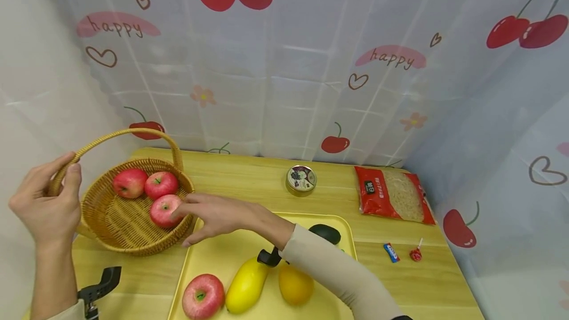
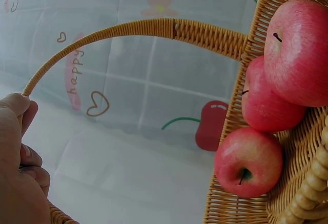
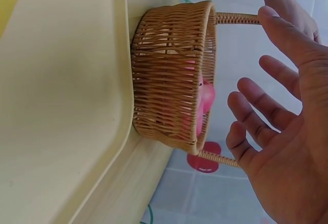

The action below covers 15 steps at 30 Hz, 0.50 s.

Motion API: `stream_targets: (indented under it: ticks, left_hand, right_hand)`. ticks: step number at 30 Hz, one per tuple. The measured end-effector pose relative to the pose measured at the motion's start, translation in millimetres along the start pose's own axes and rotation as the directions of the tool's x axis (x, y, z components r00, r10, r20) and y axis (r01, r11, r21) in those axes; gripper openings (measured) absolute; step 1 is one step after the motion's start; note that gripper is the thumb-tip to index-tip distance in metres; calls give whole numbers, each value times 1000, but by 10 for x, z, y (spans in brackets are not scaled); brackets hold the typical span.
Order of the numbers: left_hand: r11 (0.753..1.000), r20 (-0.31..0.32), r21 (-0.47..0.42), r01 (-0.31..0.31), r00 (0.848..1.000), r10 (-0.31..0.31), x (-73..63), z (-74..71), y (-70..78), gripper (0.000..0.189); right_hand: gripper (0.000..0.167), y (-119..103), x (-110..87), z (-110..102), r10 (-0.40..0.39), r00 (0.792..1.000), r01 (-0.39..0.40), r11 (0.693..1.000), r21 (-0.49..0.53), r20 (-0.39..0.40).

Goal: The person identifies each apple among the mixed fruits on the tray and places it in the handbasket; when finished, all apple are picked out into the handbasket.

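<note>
My left hand (image 1: pixel 51 199) grips the arched handle (image 1: pixel 120 135) of a wicker basket (image 1: pixel 102 238) at the left of the table. In the left wrist view the thumb and curled fingers wrap the handle. Three red apples lie in the basket: a left one (image 1: pixel 130 183), a back one (image 1: pixel 161 184) and a front one (image 1: pixel 165 211). My right hand (image 1: pixel 218 216) is over the basket's right rim, its fingertips overlapping the front apple in the head view. The right wrist view shows that hand's fingers (image 3: pixel 261 114) spread and loosely bent, with nothing held.
A yellow tray (image 1: pixel 231 246) holds a red apple (image 1: pixel 203 296), a yellow mango-like fruit (image 1: pixel 246 285), an orange (image 1: pixel 295 285) and a dark green avocado-like item (image 1: pixel 325 233). Beyond are a round tin (image 1: pixel 301 180), a red noodle bag (image 1: pixel 393 194), a small blue wrapper (image 1: pixel 391 252) and a lollipop (image 1: pixel 416 254).
</note>
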<state>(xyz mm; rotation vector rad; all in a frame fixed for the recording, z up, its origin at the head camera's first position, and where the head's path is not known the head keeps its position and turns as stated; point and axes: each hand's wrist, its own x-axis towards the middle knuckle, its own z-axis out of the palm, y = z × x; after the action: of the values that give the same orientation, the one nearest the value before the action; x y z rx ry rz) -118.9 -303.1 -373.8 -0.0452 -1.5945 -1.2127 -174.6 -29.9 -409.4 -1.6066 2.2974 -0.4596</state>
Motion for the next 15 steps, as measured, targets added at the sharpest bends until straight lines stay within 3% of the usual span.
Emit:
stream_targets:
  ticks: [15]
  left_hand:
    - [1000,-11,-6,-1,1000,1,-11,1,-1,14]
  right_hand:
    - [58,53,-212,52,-6,999,5,999,53,34]
